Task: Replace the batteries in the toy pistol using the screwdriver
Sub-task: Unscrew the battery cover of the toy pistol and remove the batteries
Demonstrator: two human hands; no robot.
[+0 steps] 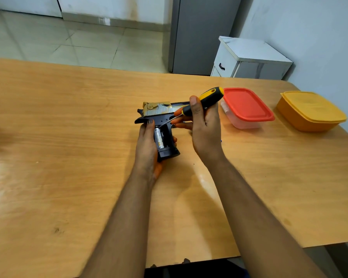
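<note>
A: Item one, toy pistol (161,117) – location?

B: Above the counter (68,137), in your left hand (147,149); fingers curled round the grip, one battery (159,138) showing in the open compartment

A: Item two, screwdriver (201,103)?

B: Your right hand (203,125) has its fingers clamped on the yellow-black handle, tip touching the pistol frame just above the compartment

A: Other stock?

B: Red-lidded clear box (247,107) just beside your right hand; orange box (311,111) farther right, lid on
</note>
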